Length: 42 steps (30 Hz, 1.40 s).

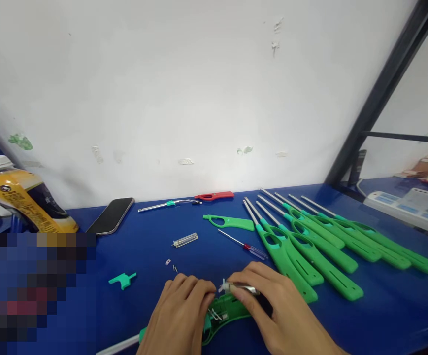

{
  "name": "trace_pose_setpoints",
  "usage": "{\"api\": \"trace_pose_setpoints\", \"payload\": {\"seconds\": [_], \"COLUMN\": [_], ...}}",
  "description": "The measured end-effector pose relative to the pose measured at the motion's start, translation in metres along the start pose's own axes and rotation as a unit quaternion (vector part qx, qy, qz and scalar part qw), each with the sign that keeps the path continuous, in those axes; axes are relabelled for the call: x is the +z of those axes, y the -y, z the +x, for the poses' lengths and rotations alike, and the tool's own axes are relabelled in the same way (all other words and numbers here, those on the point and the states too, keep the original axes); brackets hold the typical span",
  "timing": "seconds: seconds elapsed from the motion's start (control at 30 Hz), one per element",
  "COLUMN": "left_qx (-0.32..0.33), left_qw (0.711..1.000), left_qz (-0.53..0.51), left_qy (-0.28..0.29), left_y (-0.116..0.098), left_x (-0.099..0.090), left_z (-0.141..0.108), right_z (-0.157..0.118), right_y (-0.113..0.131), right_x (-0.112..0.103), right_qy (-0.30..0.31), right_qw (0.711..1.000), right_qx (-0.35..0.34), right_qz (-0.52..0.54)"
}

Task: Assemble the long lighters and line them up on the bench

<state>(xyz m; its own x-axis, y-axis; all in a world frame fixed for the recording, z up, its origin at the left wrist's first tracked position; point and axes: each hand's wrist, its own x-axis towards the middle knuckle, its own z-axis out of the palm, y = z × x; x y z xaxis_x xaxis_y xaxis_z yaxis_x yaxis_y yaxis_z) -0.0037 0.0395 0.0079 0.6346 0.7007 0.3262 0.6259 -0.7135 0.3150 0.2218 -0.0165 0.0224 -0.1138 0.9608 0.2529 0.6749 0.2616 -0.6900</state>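
Note:
An opened green lighter lies at the bottom centre, with thin white wires showing inside and a metal tube reaching out to the lower left. Closed over its near left part is my left hand, its fingertips at the wires. Pinched between the thumb and fingers of my right hand is a small clear tank with a white valve end, just above the green shell. A dark object shows partly under the right palm; I cannot make out what it is.
Several green lighters fan out at the right. Behind my hands lie a screwdriver, green half shell, red shell, clear tank and small bits. Leftward are a teal piece, phone and bottle.

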Motion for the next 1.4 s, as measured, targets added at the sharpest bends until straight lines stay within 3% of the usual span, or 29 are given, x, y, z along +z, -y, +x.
{"api": "trace_pose_setpoints", "payload": {"seconds": [0.3, 0.9, 1.23, 1.4], "left_qx": [0.054, 0.047, 0.088, 0.070], "left_qw": [0.993, 0.994, 0.992, 0.994], "left_qz": [0.017, -0.013, -0.015, -0.003], "left_qy": [-0.104, -0.101, -0.084, -0.085], "left_y": [0.005, 0.000, 0.001, 0.003], "left_x": [0.004, 0.006, 0.009, 0.007], "left_z": [-0.012, -0.013, -0.015, -0.016], "right_z": [-0.002, -0.001, -0.003, -0.002], "right_y": [0.010, 0.009, 0.004, 0.008], "right_x": [-0.003, -0.001, 0.002, -0.001], "right_qy": [0.035, 0.021, -0.006, -0.021], "right_qw": [0.999, 0.998, 0.994, 0.994], "right_qx": [0.013, -0.054, -0.104, -0.100], "right_qz": [-0.006, -0.019, -0.033, -0.028]}}
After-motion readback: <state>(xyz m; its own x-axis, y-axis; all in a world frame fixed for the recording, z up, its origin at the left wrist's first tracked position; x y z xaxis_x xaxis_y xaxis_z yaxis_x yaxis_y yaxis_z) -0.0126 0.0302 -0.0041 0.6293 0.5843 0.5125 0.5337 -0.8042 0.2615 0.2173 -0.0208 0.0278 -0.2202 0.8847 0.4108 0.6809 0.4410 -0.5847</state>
